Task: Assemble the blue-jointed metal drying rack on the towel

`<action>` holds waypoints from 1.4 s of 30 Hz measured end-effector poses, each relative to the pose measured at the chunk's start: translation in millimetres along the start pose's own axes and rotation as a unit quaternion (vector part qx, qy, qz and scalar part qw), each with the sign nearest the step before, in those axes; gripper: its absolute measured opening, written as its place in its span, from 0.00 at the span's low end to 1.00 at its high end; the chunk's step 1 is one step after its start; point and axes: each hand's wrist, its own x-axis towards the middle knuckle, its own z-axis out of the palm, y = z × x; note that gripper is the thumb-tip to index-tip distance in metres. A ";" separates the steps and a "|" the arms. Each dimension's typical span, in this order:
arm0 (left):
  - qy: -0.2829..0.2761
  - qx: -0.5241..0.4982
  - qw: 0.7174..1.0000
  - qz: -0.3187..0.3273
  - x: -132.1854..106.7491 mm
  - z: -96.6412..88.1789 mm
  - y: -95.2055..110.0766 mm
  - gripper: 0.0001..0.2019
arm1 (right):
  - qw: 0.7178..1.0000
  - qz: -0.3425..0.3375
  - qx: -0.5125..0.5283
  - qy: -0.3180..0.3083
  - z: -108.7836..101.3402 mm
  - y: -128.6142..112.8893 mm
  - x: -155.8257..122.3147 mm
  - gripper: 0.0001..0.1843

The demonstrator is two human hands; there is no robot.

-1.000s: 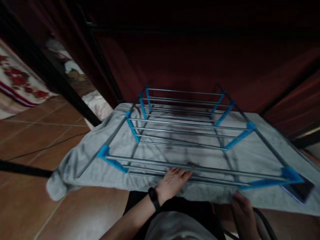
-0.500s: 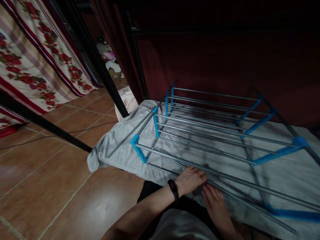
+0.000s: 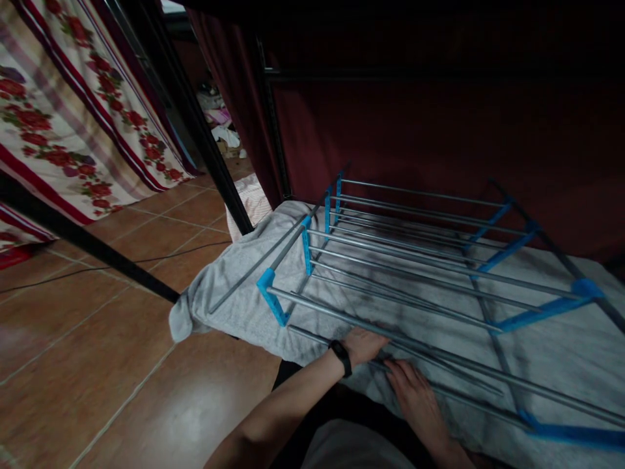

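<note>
While both hands work at its front edge, the rack (image 3: pixel 430 260) lies spread on the grey blanket (image 3: pixel 244 312). Left hand (image 3: pixel 366 345), black band (image 3: pixel 340 358) at the wrist: palm down, fingers reaching under the front rail (image 3: pixel 317 307); whether they grip a rod, cannot tell. Right hand (image 3: pixel 415 391): fingers together, slightly bent, tips at the lower rod (image 3: pixel 310 336); firmness of hold, cannot tell. Lower rod: left end just beside the near-left bracket (image 3: pixel 275 303), apparently unseated; right end at the near-right bracket (image 3: pixel 576 435), join unclear. Slanted rod (image 3: pixel 481 383): below the rail, askew to it, right end short of any bracket. Handling, as judged: hold the lower rod parallel to the rail, line its ends up with the brackets, push lengthwise rather than sideways; brace the bracket, since the blanket probably gives.
</note>
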 end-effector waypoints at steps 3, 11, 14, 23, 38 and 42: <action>-0.008 0.007 1.000 -0.021 3.0 4.9 -1.9 0.13 | 1.000 -0.005 0.017 -0.003 -3.0 -1.1 2.9 0.16; 0.075 -0.032 0.996 -0.032 -66.3 -33.3 1.8 0.12 | 1.000 0.011 0.016 0.001 -6.3 -2.1 16.2 0.14; 0.204 -0.062 0.959 -0.187 -132.2 -32.2 -14.2 0.14 | 1.000 -0.001 0.018 -0.008 -5.9 -0.6 17.0 0.15; 0.347 -0.190 0.825 -0.404 -200.5 -21.8 -83.6 0.17 | 1.000 -0.008 0.022 -0.009 -2.5 1.9 11.7 0.16; 0.366 -0.218 0.801 -0.420 -187.3 -20.2 -89.4 0.13 | 0.999 -0.020 0.038 -0.020 -2.4 6.6 12.8 0.18; 0.375 -0.210 0.795 -0.428 -185.8 -19.1 -89.7 0.12 | 0.999 -0.026 0.044 -0.008 -3.7 7.1 13.3 0.17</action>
